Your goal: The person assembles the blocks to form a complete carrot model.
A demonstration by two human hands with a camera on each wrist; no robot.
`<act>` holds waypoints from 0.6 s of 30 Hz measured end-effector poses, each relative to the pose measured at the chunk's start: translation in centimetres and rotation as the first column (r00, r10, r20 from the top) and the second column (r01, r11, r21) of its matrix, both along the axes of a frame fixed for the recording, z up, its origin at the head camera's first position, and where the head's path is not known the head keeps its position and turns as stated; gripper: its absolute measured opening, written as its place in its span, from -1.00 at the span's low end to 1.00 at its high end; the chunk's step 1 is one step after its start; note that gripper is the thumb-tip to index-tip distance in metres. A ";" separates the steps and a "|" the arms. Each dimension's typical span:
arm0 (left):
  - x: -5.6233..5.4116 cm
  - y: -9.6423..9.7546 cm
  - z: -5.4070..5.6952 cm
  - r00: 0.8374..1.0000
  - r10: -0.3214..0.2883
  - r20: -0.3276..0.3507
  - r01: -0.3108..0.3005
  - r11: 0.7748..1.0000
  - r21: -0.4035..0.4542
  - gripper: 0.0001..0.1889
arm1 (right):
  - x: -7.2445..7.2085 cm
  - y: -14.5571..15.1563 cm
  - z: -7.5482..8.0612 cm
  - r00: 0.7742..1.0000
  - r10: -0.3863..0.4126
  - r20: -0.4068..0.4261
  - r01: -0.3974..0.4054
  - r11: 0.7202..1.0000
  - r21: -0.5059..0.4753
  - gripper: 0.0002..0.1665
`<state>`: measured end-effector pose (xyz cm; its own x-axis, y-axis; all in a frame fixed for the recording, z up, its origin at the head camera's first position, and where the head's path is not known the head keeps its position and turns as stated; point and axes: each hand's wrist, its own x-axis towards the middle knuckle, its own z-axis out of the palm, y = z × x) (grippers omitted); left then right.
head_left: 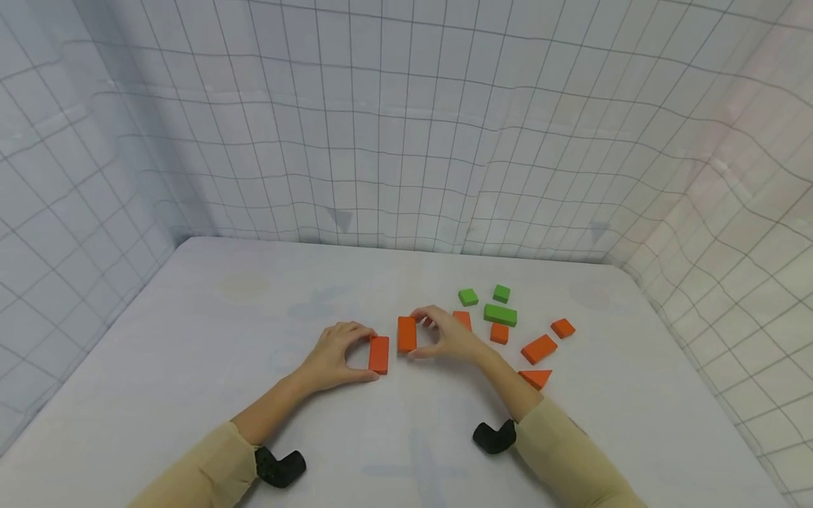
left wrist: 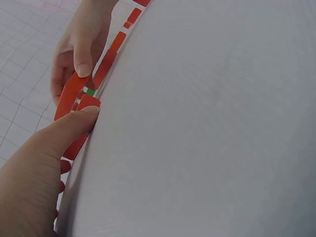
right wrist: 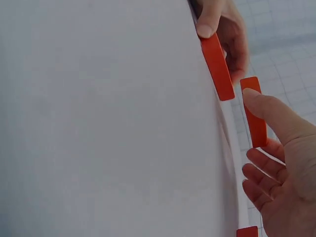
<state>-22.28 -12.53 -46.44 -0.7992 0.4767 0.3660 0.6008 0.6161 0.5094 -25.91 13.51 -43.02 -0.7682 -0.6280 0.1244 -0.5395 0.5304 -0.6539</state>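
Note:
Near the middle of the table, my left hand (head_left: 332, 358) pinches a red rectangular block (head_left: 379, 355) between thumb and fingers. The block's underside appears to be on or close to the tabletop. Just to its right, my right hand (head_left: 452, 337) grips an orange-red rectangular block (head_left: 407, 334) by its two ends. In the right wrist view this block (right wrist: 254, 116) looks raised off the table. A narrow gap separates the two blocks in the head view. Another red block (head_left: 462, 320) lies partly hidden behind the right hand.
Right of the hands lie several loose blocks: a long green block (head_left: 500, 315), small green blocks (head_left: 468, 297), an orange cube (head_left: 500, 333), an orange rectangular block (head_left: 539, 348), a smaller orange block (head_left: 562, 328) and an orange triangle (head_left: 535, 378). Grid-patterned curtains (head_left: 394, 141) enclose the white table (head_left: 209, 339).

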 end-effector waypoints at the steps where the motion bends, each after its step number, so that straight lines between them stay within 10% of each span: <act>1: 0.0 0.0 0.0 1.000 -0.001 -0.002 0.001 1.000 0.002 -0.38 | 0.3 0.0 -0.2 1.000 0.005 0.000 -0.005 1.000 0.001 -0.26; 18: 0.0 0.0 0.0 1.000 -0.001 -0.015 0.001 1.000 -0.005 -0.37 | 2.6 -1.4 -1.8 0.998 -0.014 -0.060 0.015 1.000 0.009 -0.32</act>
